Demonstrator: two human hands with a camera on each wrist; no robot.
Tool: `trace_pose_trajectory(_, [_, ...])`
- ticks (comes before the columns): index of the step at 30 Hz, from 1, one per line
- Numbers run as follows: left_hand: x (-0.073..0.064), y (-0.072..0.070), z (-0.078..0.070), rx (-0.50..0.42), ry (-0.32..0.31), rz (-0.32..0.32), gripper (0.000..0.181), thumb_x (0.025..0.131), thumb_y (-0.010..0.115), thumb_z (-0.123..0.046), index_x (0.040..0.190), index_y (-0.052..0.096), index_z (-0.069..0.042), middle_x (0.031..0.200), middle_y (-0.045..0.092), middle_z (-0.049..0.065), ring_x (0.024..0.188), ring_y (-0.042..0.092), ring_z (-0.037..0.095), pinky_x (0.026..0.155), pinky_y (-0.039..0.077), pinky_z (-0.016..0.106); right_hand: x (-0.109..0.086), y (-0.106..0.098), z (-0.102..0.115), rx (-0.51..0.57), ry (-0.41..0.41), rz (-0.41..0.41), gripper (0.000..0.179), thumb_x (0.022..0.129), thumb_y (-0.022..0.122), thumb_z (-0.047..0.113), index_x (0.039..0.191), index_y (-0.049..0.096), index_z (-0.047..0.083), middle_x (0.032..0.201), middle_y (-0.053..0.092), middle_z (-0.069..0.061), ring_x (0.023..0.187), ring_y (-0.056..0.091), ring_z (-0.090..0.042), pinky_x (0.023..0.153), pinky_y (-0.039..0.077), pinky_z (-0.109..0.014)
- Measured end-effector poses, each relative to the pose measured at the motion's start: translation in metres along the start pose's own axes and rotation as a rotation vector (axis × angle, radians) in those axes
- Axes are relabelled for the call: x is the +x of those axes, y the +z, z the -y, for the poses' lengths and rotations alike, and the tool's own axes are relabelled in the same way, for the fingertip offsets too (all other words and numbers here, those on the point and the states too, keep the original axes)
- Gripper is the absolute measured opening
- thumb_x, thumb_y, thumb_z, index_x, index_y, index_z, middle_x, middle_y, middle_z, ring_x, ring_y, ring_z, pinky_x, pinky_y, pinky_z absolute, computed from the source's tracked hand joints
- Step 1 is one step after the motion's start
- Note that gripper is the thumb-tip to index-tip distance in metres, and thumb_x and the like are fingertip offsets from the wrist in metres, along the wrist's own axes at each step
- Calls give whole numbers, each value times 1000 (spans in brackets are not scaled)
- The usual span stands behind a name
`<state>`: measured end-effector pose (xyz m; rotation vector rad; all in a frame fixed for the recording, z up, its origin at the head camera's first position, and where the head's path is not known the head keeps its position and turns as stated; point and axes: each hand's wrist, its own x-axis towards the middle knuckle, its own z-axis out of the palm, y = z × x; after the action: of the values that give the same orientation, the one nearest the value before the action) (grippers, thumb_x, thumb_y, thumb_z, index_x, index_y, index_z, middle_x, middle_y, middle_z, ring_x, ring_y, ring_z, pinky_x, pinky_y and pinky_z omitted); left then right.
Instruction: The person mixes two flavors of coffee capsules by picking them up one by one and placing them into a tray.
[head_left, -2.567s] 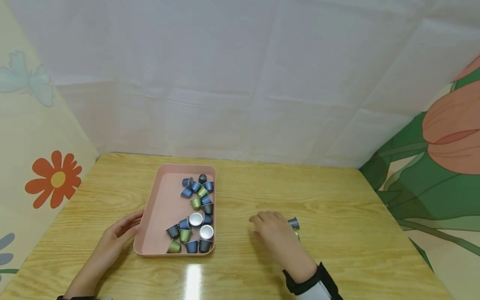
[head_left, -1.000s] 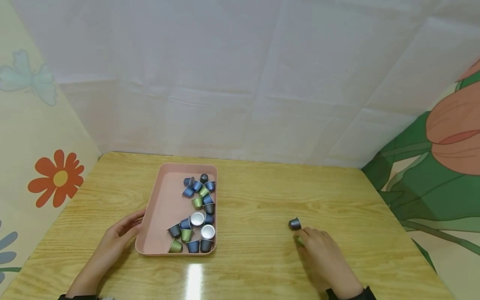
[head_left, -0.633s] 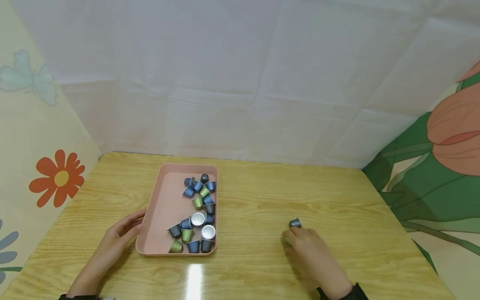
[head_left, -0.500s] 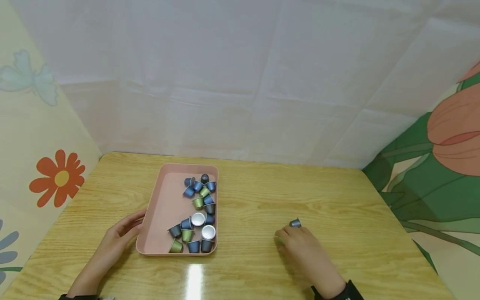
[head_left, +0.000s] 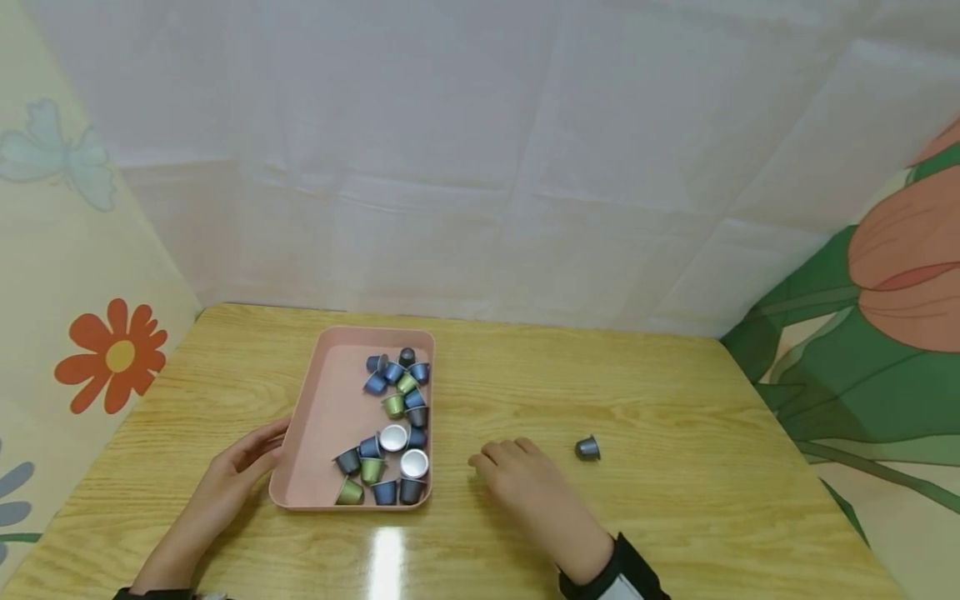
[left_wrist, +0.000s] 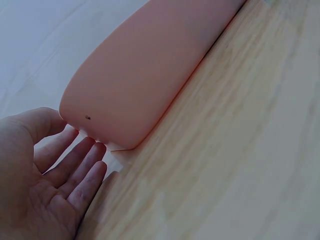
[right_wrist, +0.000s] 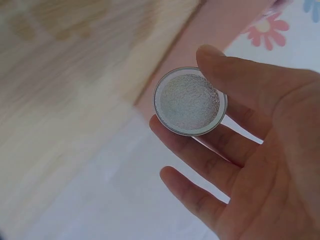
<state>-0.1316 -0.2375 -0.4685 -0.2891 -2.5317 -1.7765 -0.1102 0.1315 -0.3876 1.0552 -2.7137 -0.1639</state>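
Observation:
My left hand [head_left: 232,483] lies at the left wall of the pink tray [head_left: 318,392], its fingers relaxed. In the left wrist view the thumb and fingertips of the left hand [left_wrist: 55,175] touch the outside of the tray [left_wrist: 135,65]. Right of the tray, my right hand [head_left: 528,492] is over the table. It pinches a coffee capsule [right_wrist: 189,102] between thumb and fingers, silver lid toward the right wrist camera; in the head view the hand hides it. A dark grey capsule [head_left: 588,448] lies on its side on the table, right of that hand.
Several blue, green and dark capsules lie along the right side and front of the tray, among them a green capsule [head_left: 349,492] and a capsule with its silver lid up [head_left: 393,437]. A white sheet [head_left: 480,167] hangs behind the wooden table [head_left: 660,392].
My right hand has picked up the green capsule beside the dark grey one and moved left toward the tray. The dark grey capsule is now fully uncovered. My left hand has stayed put.

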Motion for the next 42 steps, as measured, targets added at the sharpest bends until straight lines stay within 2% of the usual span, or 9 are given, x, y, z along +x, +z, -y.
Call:
trace_pose_trajectory(6, [0,-1,0,3,-6,0,47,96,50,-21,134,46,6,110,50,-40,102,49,-19,81,41,-3,24,-10,23,13,-55,2,22,84,67,23,105,65,15,98,68,1,88,60,-13,82,55,-33])
trace_pose_trajectory(10, [-1,-1,-1,-4,-3,3,47,96,50,-21,134,46,6,111,50,-40,102,50,-18,81,42,-2,37,-15,38,-20,-112,-78,22,81,70,25,101,67,16,93,68,2,84,61,-12,77,55,-30])
trace_pose_trajectory(13, [-1,-1,-1,-13,4,7,46,96,50,-20,134,46,7,111,50,-39,103,50,-18,81,43,-2,48,-17,46,-38,-146,-121,21,83,69,22,103,68,16,93,69,3,83,61,-11,75,56,-29])
trace_pose_trajectory(17, [0,-1,-1,-14,5,8,47,96,50,-19,134,46,8,110,51,-40,102,50,-19,82,42,-3,60,-14,53,-22,-158,-116,20,86,65,21,105,68,17,93,69,4,83,60,-10,74,55,-27])
trace_pose_trajectory(21, [-1,0,-1,-19,6,11,47,96,50,-19,134,45,9,111,50,-40,103,49,-19,82,41,-3,68,-11,57,-20,-159,-107,14,87,65,23,99,68,19,88,67,5,78,58,-9,70,52,-25])
trace_pose_trajectory(27, [-1,0,-2,-21,9,9,47,97,50,-19,134,46,9,111,50,-40,103,49,-19,82,40,-3,76,-10,62,-33,-179,-176,7,87,64,20,92,68,19,80,65,7,70,53,-7,61,41,-20])
trace_pose_trajectory(30, [-1,0,-3,-16,5,9,47,97,50,-20,134,46,8,111,50,-39,103,49,-18,82,40,-4,78,-9,62,-21,-174,-173,11,85,66,22,95,69,19,81,66,7,70,53,-7,60,40,-20])
trace_pose_trajectory(34, [-2,0,-3,-17,-1,9,47,97,50,-21,135,45,7,111,51,-39,103,49,-18,82,40,-3,79,-8,63,-2,-159,-141,17,84,67,27,98,69,18,86,69,6,76,57,-8,63,45,-22])
trace_pose_trajectory(42, [-1,0,-3,-26,-5,14,47,97,50,-21,135,46,6,112,51,-38,104,50,-18,82,40,-3,80,-10,62,-1,-124,-86,32,81,69,36,108,67,19,100,72,4,90,62,-11,78,54,-27])
